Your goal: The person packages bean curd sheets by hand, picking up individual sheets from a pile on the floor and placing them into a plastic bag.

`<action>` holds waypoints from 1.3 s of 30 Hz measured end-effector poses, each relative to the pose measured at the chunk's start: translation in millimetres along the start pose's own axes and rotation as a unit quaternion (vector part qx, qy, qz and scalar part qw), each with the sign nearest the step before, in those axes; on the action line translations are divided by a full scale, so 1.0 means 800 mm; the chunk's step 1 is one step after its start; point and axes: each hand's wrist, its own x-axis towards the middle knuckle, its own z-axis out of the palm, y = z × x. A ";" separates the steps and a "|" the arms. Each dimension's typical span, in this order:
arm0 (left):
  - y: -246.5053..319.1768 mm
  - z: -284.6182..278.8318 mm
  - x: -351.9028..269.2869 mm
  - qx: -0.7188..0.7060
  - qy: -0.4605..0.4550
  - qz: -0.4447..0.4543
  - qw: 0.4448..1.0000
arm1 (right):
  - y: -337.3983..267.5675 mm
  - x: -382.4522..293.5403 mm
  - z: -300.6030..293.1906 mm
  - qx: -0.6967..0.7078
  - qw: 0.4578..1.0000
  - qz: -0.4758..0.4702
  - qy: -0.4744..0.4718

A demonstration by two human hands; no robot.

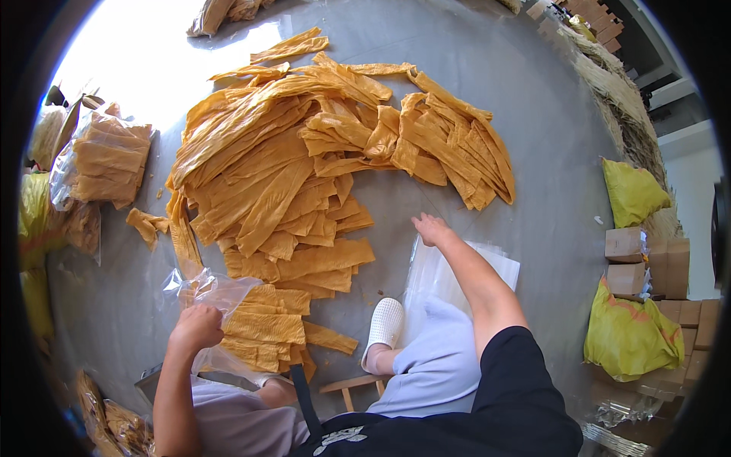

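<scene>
My left hand [200,327] is closed on the edge of a clear plastic bag [214,288]. The bag lies against the left end of a flat bundle of crinkled yellow-orange strips [268,325]; how far it covers them I cannot tell. My right hand [432,228] is stretched forward above the floor, fingers a little apart, nothing seen in it. Just under that forearm is a stack of flat clear plastic sleeves [497,265]. A large heap of the same yellow-orange strips [251,171] curves across the floor in front of me.
A filled plastic bag of strips [111,160] stands at the left. Small scraps [147,225] lie near it. Yellow-green sacks [634,331] and cardboard boxes [625,244] line the right, with dried grass-like bundles [617,97] beyond. A wooden stool part [349,384] shows between my legs.
</scene>
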 end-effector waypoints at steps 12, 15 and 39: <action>0.021 -0.035 0.023 0.066 -0.041 0.012 0.997 | -0.034 0.038 -0.020 0.165 0.959 -0.079 0.218; 0.018 -0.037 0.024 0.054 -0.050 0.019 0.997 | -0.055 0.049 -0.038 0.209 0.936 -0.096 0.268; 0.002 -0.033 -0.001 -0.017 -0.013 -0.008 1.000 | -0.159 0.182 -0.213 0.213 0.893 -0.139 0.372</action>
